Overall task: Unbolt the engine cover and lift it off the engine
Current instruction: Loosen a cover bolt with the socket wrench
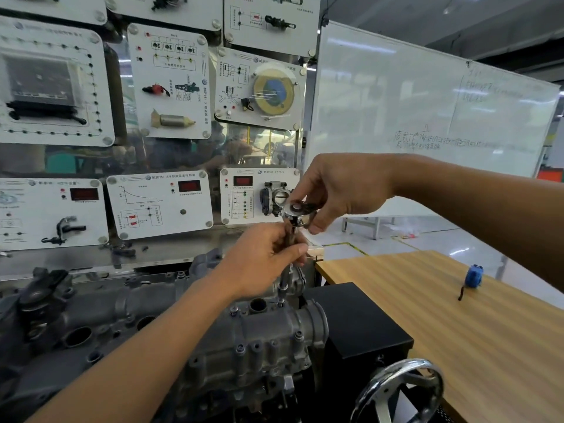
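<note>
Bolts (pixel 241 348) hold the engine cover (pixel 268 334) down on the engine, low in the middle of the view. The cover is grey cast metal with ribs and bosses. I judge it stiff, heavy for its size and perhaps greasy, with edges hard on bare fingers.

Above the cover's far edge stands a ratchet (pixel 295 212) on a long extension bar (pixel 285 279), and its socket sits on one bolt at that edge. The left hand (pixel 265 261) has its grip clenched round the bar just above the cover, keeping it upright. The right hand (pixel 338 190), higher up, pinches the ratchet head between thumb and curled fingers.

With several bolt heads showing along the cover's near face, lifting looks some way off. Once it is free, two hands seem wise, one under each end of the cover. They should take the thick flanges rather than the thin ribs and raise it level so it does not snag.

Right of the cover is a wooden worktop (pixel 457 331) carrying a blue tape measure (pixel 474 276).
</note>
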